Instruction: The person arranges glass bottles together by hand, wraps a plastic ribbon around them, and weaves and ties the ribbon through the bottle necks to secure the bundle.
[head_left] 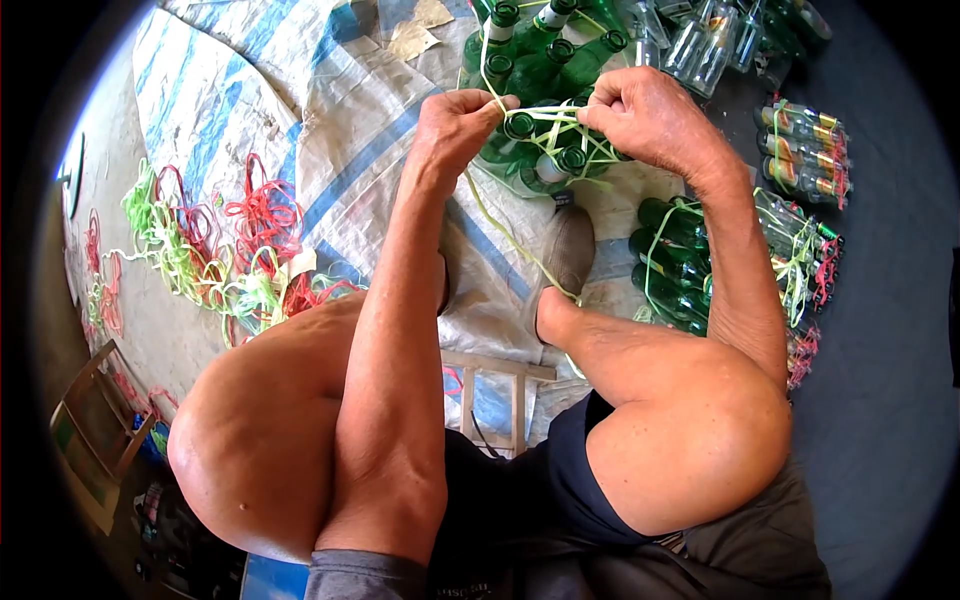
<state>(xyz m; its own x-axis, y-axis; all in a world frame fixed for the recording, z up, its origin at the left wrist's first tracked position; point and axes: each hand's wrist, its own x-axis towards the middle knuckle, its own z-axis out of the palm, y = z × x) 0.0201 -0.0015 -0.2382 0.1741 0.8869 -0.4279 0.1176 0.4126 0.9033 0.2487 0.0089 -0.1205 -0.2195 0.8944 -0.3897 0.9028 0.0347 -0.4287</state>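
Several green glass bottles (540, 72) stand upright in a cluster in front of me, with pale plastic string (545, 113) running across their necks. My left hand (458, 125) pinches the string at the cluster's left side; a loose yellowish length hangs from there toward my foot. On the other side, my right hand (645, 112) grips the string between thumb and fingers, close to the bottle necks. The stretch between both hands looks taut. More strands cross over the bottles below my right hand.
Tangled green and red string (225, 265) lies at left on a striped woven sheet (350, 165). Tied green bottles (670, 265) lie beside my right forearm. Clear bottles (712, 45) and a bound bundle of small bottles (805, 150) lie at right. A wooden stool (497, 372) is below.
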